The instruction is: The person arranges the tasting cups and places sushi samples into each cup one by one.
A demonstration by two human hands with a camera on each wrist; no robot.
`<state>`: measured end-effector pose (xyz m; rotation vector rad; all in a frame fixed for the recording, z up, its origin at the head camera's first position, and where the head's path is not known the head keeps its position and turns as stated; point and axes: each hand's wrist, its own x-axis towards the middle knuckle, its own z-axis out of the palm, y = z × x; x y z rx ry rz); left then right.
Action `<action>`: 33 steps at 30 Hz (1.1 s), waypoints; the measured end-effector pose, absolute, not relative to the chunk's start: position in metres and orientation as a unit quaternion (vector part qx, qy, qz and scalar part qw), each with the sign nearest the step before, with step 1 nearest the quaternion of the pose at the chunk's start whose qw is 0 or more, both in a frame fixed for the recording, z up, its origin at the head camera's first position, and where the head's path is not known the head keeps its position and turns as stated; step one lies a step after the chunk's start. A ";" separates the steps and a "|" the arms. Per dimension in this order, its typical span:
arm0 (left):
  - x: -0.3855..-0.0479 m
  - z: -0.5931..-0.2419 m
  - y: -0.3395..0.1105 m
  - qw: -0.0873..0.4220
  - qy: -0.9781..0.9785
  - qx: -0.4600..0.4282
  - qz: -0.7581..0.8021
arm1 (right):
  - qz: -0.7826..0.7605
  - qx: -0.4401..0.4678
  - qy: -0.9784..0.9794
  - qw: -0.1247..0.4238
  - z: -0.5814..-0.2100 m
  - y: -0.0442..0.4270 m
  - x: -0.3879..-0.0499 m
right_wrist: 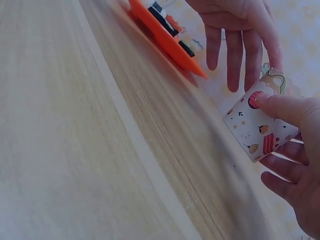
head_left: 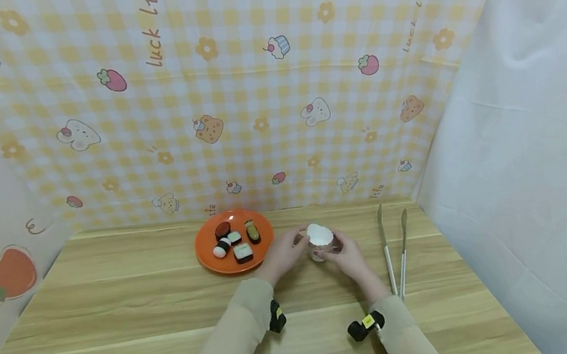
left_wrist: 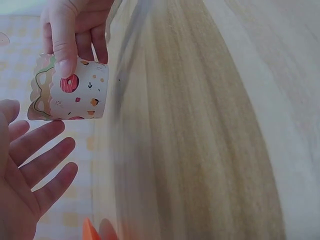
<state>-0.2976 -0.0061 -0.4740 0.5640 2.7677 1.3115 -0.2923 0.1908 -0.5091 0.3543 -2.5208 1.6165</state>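
At three o'clock from one plate (head_left: 206,239) bearing five sushi pieces (head_left: 243,254), before cloth (head_left: 249,91) reading "luck life", the right hand (head_left: 348,255) is pinching one cup (head_left: 320,235), the left hand (head_left: 285,254) spreading at its nine o'clock.

We reach both arms (head_left: 225,345) forward; our left hand (head_left: 285,252) spreads its fingers (left_wrist: 48,157); our right hand (head_left: 348,257) grips, thumb (right_wrist: 286,107) pressing
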 end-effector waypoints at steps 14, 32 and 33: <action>-0.290 -0.464 -0.009 -0.017 0.889 0.194 0.414 | 0.546 0.124 -0.827 0.050 -0.498 0.187 -0.279; -0.279 -0.458 -0.016 -0.066 0.896 0.204 0.389 | 0.535 0.158 -0.829 0.051 -0.495 0.182 -0.264; -0.278 -0.458 -0.016 -0.071 0.896 0.206 0.386 | 0.533 0.156 -0.830 0.052 -0.494 0.181 -0.263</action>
